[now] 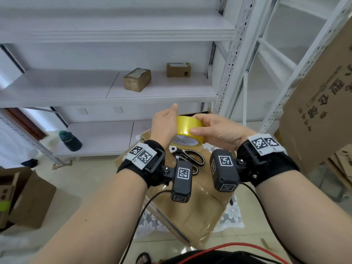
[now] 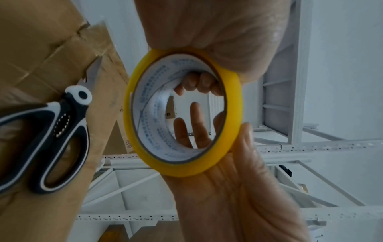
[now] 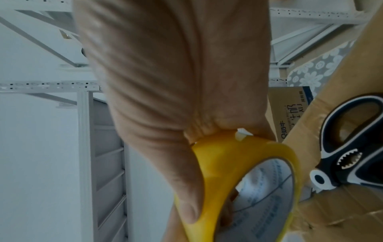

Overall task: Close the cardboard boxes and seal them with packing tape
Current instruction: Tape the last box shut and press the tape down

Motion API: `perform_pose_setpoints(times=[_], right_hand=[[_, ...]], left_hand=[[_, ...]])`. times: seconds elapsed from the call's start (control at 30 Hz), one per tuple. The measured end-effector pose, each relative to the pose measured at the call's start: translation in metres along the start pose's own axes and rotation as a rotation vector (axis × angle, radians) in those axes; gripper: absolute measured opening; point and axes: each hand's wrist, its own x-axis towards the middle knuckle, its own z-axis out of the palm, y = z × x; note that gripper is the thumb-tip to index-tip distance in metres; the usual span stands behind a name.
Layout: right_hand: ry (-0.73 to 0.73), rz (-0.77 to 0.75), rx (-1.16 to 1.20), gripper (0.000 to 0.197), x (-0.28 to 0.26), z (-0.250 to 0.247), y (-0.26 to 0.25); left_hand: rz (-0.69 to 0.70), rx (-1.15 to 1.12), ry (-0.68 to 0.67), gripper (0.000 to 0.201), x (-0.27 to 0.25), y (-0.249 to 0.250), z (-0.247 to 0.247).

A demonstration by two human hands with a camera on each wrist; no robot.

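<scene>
Tape roll point(image 1: 188, 128) gripped by right hand point(image 1: 219, 130) and left hand point(image 1: 163, 126); light, stiff ring, hold the rim.

The tape roll point(image 1: 188, 126) is held up between both hands, the left hand point(image 1: 164, 124) on its left side and the right hand point(image 1: 215, 130) on its right, above the far end of the closed cardboard box point(image 1: 192, 212). The scissors point(image 1: 187, 159) lie on that box's top (near its far edge), below the roll. Behind, two small boxes point(image 1: 137, 79) sit on the shelf point(image 1: 76, 88), towards its right end.
</scene>
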Motion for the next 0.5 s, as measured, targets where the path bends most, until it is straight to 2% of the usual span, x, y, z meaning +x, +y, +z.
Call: perform_pose_setpoints(times=[0.1, 0.27, 0.5], right_hand=[[0.005, 0.018, -0.058, 0.033, -0.004, -0.005, -0.007], [0.124, -0.008, -0.341, 0.033, -0.001, 0.003, -0.016], [0.214, -0.057, -0.346, 0.021, 0.014, 0.018, -0.014]], left_hand=[[-0.026, -0.01, 0.075, 0.031, -0.001, 0.001, 0.01], [-0.012, 0.02, 0.132, 0.028, -0.003, 0.004, 0.016], [0.026, 0.085, 0.039, 0.028, 0.012, 0.013, -0.004]])
